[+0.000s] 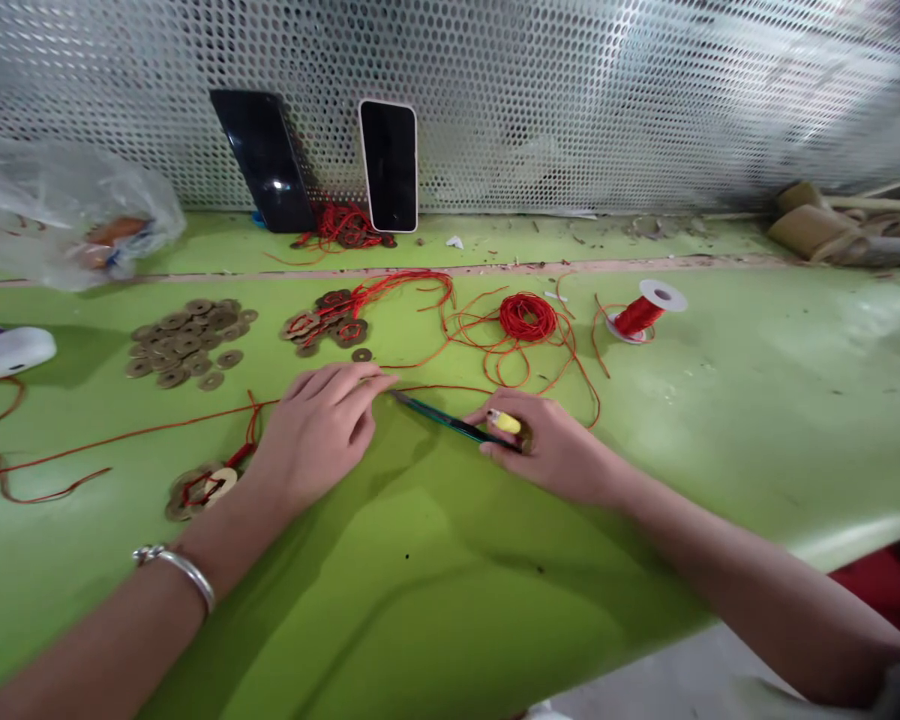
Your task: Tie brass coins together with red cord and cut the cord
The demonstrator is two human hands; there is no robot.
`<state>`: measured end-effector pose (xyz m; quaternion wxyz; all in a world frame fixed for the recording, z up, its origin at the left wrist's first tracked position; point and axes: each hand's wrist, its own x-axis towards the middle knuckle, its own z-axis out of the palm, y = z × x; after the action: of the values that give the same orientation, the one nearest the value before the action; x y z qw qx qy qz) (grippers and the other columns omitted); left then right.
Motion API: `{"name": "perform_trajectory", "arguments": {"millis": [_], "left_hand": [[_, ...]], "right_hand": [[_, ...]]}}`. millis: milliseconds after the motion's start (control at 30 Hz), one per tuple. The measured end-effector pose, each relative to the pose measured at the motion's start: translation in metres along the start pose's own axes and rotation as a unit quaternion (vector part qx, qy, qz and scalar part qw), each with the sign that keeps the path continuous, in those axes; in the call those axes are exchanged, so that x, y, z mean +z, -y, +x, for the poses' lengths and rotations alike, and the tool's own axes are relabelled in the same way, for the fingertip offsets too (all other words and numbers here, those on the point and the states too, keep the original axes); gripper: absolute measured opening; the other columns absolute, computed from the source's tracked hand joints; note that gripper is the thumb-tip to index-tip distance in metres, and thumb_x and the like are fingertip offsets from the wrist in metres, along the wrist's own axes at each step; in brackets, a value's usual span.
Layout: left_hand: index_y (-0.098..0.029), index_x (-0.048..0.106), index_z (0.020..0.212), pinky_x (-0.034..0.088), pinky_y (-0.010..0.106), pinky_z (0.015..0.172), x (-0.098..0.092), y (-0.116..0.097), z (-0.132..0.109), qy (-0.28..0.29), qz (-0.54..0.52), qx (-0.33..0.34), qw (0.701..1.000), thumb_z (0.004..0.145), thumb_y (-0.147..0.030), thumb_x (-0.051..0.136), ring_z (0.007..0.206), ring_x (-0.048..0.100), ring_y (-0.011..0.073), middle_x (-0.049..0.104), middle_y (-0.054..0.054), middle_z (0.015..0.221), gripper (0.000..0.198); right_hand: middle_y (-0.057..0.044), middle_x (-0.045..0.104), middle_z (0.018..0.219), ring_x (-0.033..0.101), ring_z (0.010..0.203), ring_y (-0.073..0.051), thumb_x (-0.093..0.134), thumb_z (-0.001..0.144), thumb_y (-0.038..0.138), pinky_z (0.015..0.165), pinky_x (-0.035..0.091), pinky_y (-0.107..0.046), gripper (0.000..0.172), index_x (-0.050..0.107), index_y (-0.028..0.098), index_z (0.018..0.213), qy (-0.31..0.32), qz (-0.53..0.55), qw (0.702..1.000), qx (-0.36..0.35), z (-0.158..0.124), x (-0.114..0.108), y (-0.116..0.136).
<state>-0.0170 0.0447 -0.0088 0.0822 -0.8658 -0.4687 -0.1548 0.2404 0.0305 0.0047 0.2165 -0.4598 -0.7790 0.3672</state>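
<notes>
My left hand [322,425] lies over a thin red cord [450,387] on the green table, with its fingers together and the fingertips on the cord. In my right hand [544,440] is a slim, dark green pointed tool [442,415], perhaps tweezers or snips. Its tip reaches close to my left fingertips. A small yellow and white object [504,421] also shows within the right hand's grip; its kind is unclear. Beside my left wrist rests a cluster of coins tied with red cord [201,490].
Loose holed coins [187,342] are heaped at left, with tied coins [330,320] behind my left hand. A coil of red cord [527,317] and a spool [637,312] stand further right. Two phones [390,165] lean against the perforated metal panel [510,100]. A plastic bag [67,210] lies back left.
</notes>
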Motion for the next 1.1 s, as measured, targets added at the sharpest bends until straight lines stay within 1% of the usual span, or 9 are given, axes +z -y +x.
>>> {"name": "perform_trajectory", "arguments": {"millis": [67,133,233,300,500,667,767,900,1100], "left_hand": [[-0.014,0.063,0.115,0.048,0.042,0.088,-0.001,0.0,0.001,-0.019,0.005,-0.016,1.0,0.087,-0.011,0.043,0.103,0.061,0.0267,0.065,0.011,0.115,0.034],[-0.013,0.064,0.111,0.048,0.041,0.087,-0.001,0.0,0.001,-0.027,0.008,-0.021,0.999,0.087,-0.013,0.044,0.102,0.061,0.0269,0.065,0.011,0.113,0.031],[-0.013,0.065,0.107,0.049,0.042,0.086,0.0,0.002,0.0,-0.026,0.007,-0.024,0.999,0.088,-0.015,0.045,0.101,0.062,0.0273,0.066,0.011,0.11,0.028],[-0.013,0.066,0.107,0.049,0.043,0.086,0.001,0.002,0.0,-0.018,0.002,-0.022,1.0,0.089,-0.016,0.046,0.101,0.062,0.0275,0.066,0.011,0.111,0.028],[-0.024,0.068,0.112,0.05,0.044,0.085,0.004,0.003,0.0,0.021,-0.016,-0.021,0.999,0.089,-0.017,0.047,0.102,0.062,0.0269,0.066,0.007,0.113,0.031],[-0.023,0.07,0.106,0.048,0.042,0.083,0.003,0.003,0.0,0.01,0.024,0.032,0.999,0.092,-0.021,0.047,0.101,0.062,0.0267,0.068,0.007,0.11,0.027],[-0.022,0.071,0.102,0.048,0.041,0.081,0.002,0.003,-0.002,-0.005,0.024,0.05,0.998,0.093,-0.022,0.047,0.097,0.062,0.0256,0.069,0.007,0.105,0.026],[-0.022,0.072,0.096,0.048,0.041,0.081,-0.001,0.002,-0.004,0.001,0.0,0.021,1.0,0.093,-0.025,0.046,0.093,0.063,0.0246,0.07,0.006,0.102,0.026],[-0.022,0.069,0.091,0.048,0.04,0.082,-0.005,0.006,-0.005,0.028,-0.044,-0.038,0.998,0.093,-0.03,0.046,0.092,0.063,0.0228,0.07,0.004,0.099,0.025]], "right_hand": [[-0.003,0.059,0.079,0.057,0.072,-0.014,0.058,0.075,0.016,0.067,0.045,-0.026,0.009,0.05,0.019,0.074,-0.007,0.085,0.996,0.024,0.001,-0.001,0.0],[-0.002,0.058,0.081,0.053,0.065,-0.011,0.059,0.076,0.019,0.064,0.045,-0.026,0.022,0.04,0.02,0.067,-0.029,0.161,0.986,0.039,0.002,-0.001,-0.001],[-0.003,0.061,0.092,0.043,0.056,-0.007,0.06,0.075,0.018,0.056,0.041,-0.024,0.034,0.028,0.021,0.064,-0.074,0.208,0.973,0.061,0.003,-0.003,-0.001],[-0.004,0.062,0.098,0.04,0.056,-0.006,0.061,0.075,0.018,0.054,0.039,-0.024,0.036,0.027,0.021,0.064,-0.099,0.217,0.969,0.068,0.003,-0.004,0.0],[-0.006,0.064,0.097,0.047,0.063,-0.009,0.065,0.076,0.021,0.06,0.043,-0.026,0.037,0.03,0.021,0.064,-0.153,0.23,0.959,0.062,0.002,-0.008,0.002],[-0.004,0.064,0.091,0.048,0.061,-0.009,0.068,0.076,0.023,0.055,0.042,-0.026,0.038,0.031,0.021,0.065,-0.199,0.247,0.947,0.045,-0.002,-0.013,0.002],[-0.003,0.062,0.089,0.046,0.059,-0.009,0.067,0.077,0.021,0.054,0.04,-0.025,0.036,0.032,0.021,0.067,-0.204,0.281,0.937,0.025,-0.003,-0.016,0.0],[-0.003,0.062,0.091,0.047,0.063,-0.01,0.064,0.078,0.021,0.052,0.038,-0.025,0.033,0.033,0.022,0.069,-0.186,0.325,0.927,0.012,-0.004,-0.017,-0.003],[-0.003,0.064,0.087,0.056,0.069,-0.014,0.062,0.078,0.018,0.059,0.042,-0.027,0.031,0.032,0.022,0.07,-0.126,0.266,0.956,-0.011,-0.006,-0.019,-0.003]]}}
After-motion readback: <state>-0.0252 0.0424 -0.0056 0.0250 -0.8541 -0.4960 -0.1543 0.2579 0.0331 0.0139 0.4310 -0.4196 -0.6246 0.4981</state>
